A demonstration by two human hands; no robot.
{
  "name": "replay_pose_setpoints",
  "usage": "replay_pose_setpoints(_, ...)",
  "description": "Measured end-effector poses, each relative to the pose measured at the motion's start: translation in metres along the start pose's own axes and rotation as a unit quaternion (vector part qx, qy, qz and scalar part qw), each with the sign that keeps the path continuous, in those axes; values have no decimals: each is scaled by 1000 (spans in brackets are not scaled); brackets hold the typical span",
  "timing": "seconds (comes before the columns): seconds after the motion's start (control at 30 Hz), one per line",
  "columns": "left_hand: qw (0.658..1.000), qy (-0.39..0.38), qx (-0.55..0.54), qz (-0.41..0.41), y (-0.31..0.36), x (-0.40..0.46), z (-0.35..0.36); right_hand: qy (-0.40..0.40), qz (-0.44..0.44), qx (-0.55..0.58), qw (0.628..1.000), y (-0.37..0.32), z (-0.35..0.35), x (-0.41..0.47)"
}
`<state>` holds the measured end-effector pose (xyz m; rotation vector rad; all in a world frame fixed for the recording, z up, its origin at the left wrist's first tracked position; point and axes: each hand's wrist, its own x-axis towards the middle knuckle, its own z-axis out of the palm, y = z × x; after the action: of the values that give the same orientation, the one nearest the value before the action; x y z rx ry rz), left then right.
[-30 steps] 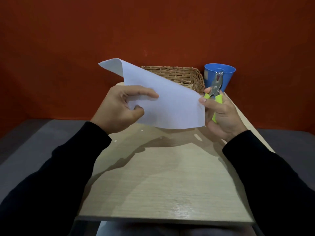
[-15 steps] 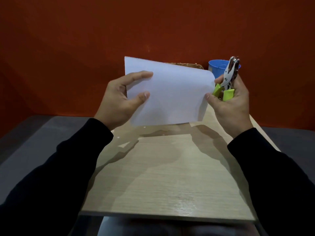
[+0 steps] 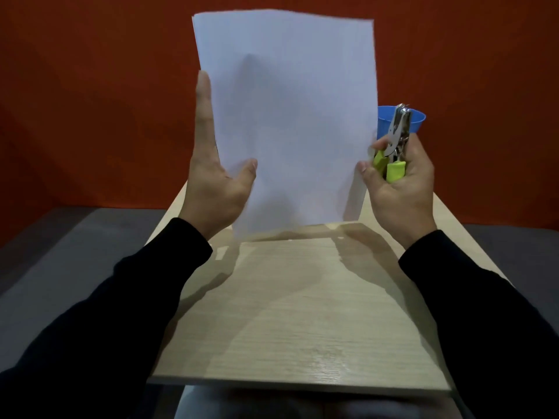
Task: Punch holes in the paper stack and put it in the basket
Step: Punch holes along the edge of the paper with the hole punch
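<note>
Paper stack (image 3: 287, 116): upright above the table (image 3: 302, 313), clear of it. Left hand (image 3: 214, 176) pinches its left edge, thumb in front; right hand (image 3: 396, 182) clenches the hole punch (image 3: 393, 146), fingertips touching the right edge.

raised paper stack (image 3: 287, 116) screens far table (image 3: 302, 313), near half open
</note>
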<state>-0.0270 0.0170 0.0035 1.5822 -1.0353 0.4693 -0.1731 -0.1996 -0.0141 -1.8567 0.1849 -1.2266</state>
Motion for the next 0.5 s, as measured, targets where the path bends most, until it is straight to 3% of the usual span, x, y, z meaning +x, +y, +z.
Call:
replay_pose_setpoints(0.1,1000,20,-3,1,-6,1,2,10,-16,-11,1000,-3,1,0)
replay_pose_setpoints(0.3,996,-55,-32,-69,-27,-10,7,-32,43,-43,998,9,4,-8)
replay_pose_setpoints(0.5,995,-57,-21,-85,-20,-14,10,-19,64,-35,997,10,7,-5)
